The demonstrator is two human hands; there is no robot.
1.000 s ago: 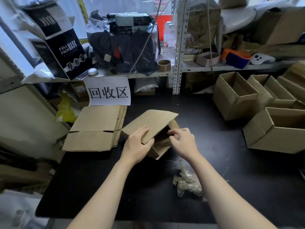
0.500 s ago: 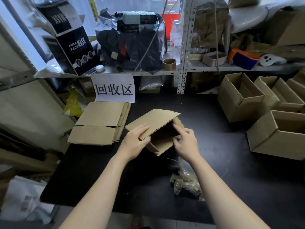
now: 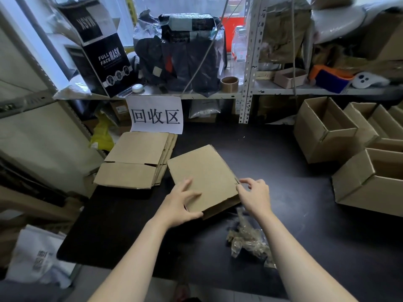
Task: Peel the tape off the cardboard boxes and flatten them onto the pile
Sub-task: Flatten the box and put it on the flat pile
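Tape scraps (image 3: 246, 243) lie near flattened box (image 3: 202, 177); pile (image 3: 135, 160) adjacent.

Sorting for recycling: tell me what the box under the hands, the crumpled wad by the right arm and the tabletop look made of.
Box: matte brown cardboard, likely corrugated, judging by its thick raw edge.
Wad: clear glossy plastic film, crinkled and see-through, probably peeled tape.
Tabletop: black, matte, smooth; rubber mat or laminate, cannot tell.
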